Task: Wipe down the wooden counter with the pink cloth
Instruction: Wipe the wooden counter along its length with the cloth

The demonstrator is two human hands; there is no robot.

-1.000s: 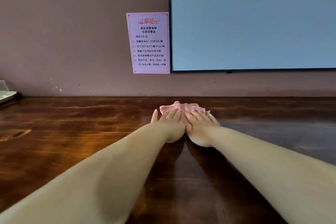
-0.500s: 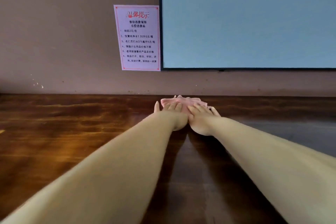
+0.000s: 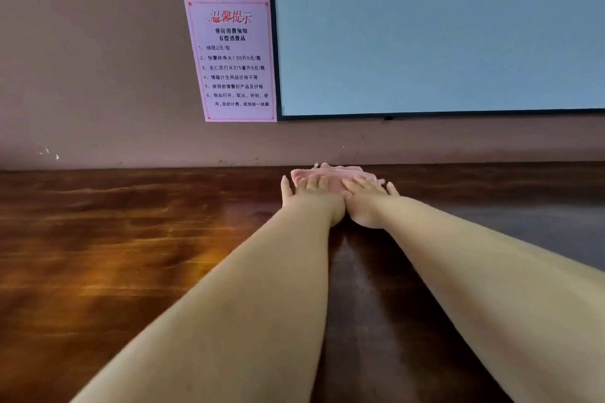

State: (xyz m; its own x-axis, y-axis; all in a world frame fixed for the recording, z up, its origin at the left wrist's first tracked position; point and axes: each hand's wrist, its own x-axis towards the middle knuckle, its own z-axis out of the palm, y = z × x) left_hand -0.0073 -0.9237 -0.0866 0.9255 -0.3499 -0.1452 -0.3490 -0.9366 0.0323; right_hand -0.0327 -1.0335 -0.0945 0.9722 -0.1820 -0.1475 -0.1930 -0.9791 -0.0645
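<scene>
1. Worktop (image 3: 98, 239): dark glossy wood, runs full width left to right; far edge meets wall. Bright warm glare on left-near part, duller grey sheen far right.
2. Pink cloth (image 3: 330, 173): bunched flat on worktop at far edge, approx. centre, touching or just short of wall base; can't tell which. Frilly edge shows on far and right sides.
3. Left hand (image 3: 311, 196): palm down on near-left part of cloth, fingers straight and flat, pressing it. Thumb splayed out left, lying on bare wood beside cloth.
4. Right hand (image 3: 366, 203): palm down on near-right part of cloth, fingers straight, spread a little, pressing. Outermost digit on the right rests just off cloth edge.
5. Hands side by side, inner edges touching at heel of palm. Neither curls round cloth; both flat on top.
6. Both forearms bare, stretched fully from near corners toward far centre, low over worktop; reflections visible in wood betw. them.
7. Wall (image 3: 98, 59): brownish, a few small white marks low left.
8. Notice (image 3: 232, 59): pale sheet w/ red border and printed Chinese text, stuck on wall above and left of cloth.
9. Screen (image 3: 442, 26): big pale blue-grey panel, dark frame, upper right; its left edge touches notice.
</scene>
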